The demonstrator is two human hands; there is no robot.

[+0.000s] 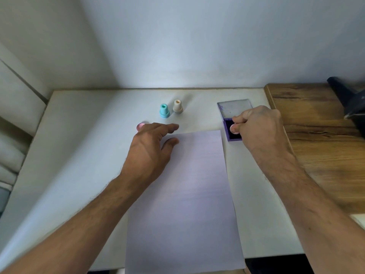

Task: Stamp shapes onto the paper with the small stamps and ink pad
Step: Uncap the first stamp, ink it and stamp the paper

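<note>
Paper [183,194] lies nearest you on the desk [79,155]; your left grip [150,147] rests loose at its 11 o'clock corner, your right grip [254,127] curls over the ink pad [230,133] at 1 o'clock, contents unclear

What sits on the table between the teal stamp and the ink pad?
Only the cream stamp, right beside the teal stamp; bare white table runs onward to the ink pad, per the head view.
</note>
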